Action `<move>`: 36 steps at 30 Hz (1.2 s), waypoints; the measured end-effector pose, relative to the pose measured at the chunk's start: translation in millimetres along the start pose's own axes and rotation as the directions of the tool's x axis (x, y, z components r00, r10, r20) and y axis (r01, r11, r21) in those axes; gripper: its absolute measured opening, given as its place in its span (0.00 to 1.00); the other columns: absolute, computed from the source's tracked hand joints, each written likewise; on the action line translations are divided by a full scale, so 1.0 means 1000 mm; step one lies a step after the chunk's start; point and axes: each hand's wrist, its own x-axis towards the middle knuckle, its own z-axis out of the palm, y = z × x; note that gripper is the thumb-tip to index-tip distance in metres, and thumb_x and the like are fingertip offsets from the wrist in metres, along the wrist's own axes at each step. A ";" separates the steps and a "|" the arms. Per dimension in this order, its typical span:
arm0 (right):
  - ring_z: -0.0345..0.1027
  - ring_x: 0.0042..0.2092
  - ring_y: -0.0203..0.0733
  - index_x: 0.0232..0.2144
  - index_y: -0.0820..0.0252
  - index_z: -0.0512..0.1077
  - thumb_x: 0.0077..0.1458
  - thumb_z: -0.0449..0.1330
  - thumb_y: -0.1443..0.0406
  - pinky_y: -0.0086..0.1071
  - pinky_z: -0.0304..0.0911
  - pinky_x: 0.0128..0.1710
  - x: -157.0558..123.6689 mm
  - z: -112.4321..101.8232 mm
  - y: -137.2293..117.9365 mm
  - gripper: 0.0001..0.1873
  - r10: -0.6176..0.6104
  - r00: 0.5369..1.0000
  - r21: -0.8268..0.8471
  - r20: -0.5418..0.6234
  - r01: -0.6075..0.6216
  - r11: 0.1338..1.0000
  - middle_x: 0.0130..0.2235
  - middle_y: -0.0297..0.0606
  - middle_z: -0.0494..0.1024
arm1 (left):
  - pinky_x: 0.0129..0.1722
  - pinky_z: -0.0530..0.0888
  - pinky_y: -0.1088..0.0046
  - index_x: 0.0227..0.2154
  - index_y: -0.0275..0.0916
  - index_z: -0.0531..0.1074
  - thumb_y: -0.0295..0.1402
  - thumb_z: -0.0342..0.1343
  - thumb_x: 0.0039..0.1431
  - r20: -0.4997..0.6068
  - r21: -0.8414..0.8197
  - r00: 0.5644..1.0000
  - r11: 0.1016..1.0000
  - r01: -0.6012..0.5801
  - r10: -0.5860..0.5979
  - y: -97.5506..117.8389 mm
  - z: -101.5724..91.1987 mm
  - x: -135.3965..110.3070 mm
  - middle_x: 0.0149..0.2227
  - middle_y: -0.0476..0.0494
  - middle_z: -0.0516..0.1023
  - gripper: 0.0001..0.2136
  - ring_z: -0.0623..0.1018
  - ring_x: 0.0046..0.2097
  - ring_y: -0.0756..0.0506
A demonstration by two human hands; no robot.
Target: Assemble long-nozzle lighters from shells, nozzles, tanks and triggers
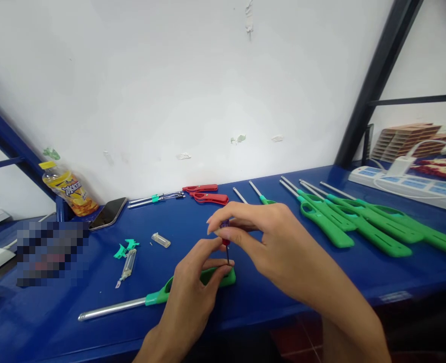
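A green long-necked lighter (152,297) lies on the blue table (275,297) with its metal tube pointing left. My left hand (194,287) is closed over its green handle and holds it down. My right hand (262,237) pinches a small screwdriver (227,248) with a red grip, upright, its tip down on the handle's right end.
Several green lighters (359,224) lie in a row at the right. Red handle shells (206,194), metal tubes (154,199), a phone (108,213) and a drink bottle (69,189) lie at the back. Small green and clear parts (127,254) sit left. A power strip (407,184) is far right.
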 end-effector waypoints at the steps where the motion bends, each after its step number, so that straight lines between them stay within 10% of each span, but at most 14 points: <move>1: 0.81 0.39 0.38 0.40 0.50 0.80 0.69 0.58 0.73 0.29 0.73 0.39 0.000 0.000 0.000 0.13 0.008 1.000 0.009 0.007 -0.008 1.000 0.40 0.27 0.86 | 0.46 0.85 0.67 0.53 0.46 0.76 0.29 0.60 0.66 0.002 0.008 1.000 1.000 -0.008 0.008 0.000 0.001 0.000 0.50 0.47 0.81 0.14 0.88 0.42 0.44; 8: 0.81 0.40 0.37 0.39 0.49 0.80 0.67 0.61 0.73 0.29 0.72 0.41 0.003 -0.002 0.004 0.13 0.046 0.999 0.049 0.021 -0.047 0.998 0.39 0.24 0.86 | 0.53 0.82 0.62 0.52 0.50 0.77 0.28 0.59 0.67 0.025 0.188 0.990 0.972 -0.138 0.135 0.003 -0.008 -0.004 0.52 0.47 0.81 0.14 0.84 0.51 0.41; 14: 0.80 0.41 0.38 0.39 0.49 0.82 0.67 0.64 0.69 0.30 0.71 0.39 0.007 0.002 0.009 0.09 0.040 0.999 0.053 0.023 -0.042 0.998 0.40 0.26 0.87 | 0.56 0.80 0.51 0.56 0.52 0.77 0.32 0.61 0.68 0.151 0.559 0.960 0.780 -0.279 0.236 -0.014 -0.029 -0.023 0.57 0.42 0.79 0.16 0.80 0.57 0.35; 25: 0.80 0.50 0.38 0.55 0.47 0.81 0.74 0.55 0.67 0.34 0.73 0.53 0.020 0.029 0.015 0.17 -0.092 0.991 0.233 0.094 0.068 0.970 0.53 0.30 0.86 | 0.51 0.81 0.53 0.61 0.56 0.72 0.35 0.55 0.73 0.101 0.681 0.976 0.702 -0.210 0.194 -0.033 -0.060 -0.048 0.53 0.44 0.80 0.17 0.81 0.52 0.37; 36: 0.80 0.52 0.41 0.52 0.48 0.83 0.69 0.64 0.64 0.34 0.74 0.54 0.023 0.041 0.018 0.12 -0.110 0.993 0.126 -0.040 0.114 0.985 0.51 0.32 0.87 | 0.50 0.79 0.52 0.62 0.50 0.72 0.29 0.52 0.74 0.130 0.661 0.977 0.720 -0.211 0.167 -0.024 -0.053 -0.043 0.53 0.42 0.79 0.18 0.79 0.50 0.37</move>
